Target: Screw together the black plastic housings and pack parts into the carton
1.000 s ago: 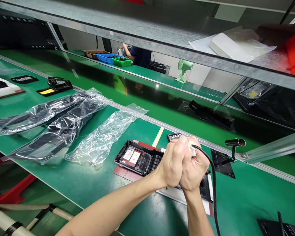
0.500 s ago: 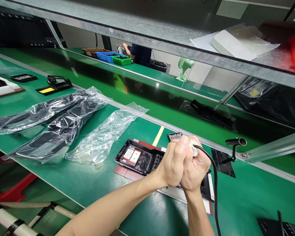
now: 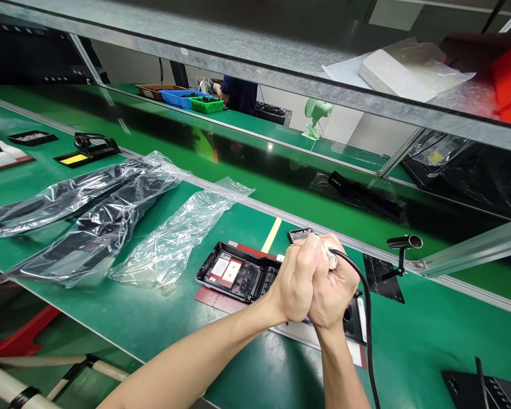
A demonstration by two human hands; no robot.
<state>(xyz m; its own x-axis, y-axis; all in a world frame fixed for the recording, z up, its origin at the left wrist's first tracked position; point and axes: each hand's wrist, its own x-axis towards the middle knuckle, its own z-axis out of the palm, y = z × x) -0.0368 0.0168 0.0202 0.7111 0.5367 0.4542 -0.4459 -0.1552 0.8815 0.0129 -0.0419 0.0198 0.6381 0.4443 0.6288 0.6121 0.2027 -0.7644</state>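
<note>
Everything in frame is sliding slightly leftward; left hand (image 3: 296,278) and right hand (image 3: 334,292) are clenching a mostly hidden corded tool (image 3: 330,258) right of centre, over a black housing (image 3: 250,285) whose long axis is slanting toward lower right.

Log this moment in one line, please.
Left hand, right hand: clasped around corded tool, mostly hidden | nearby: black housing | leftward: clear bag

No readable text or labels.

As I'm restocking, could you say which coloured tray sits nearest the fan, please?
The green tray, rightmost of three; the blue tray and brown tray sit farther left.
</note>
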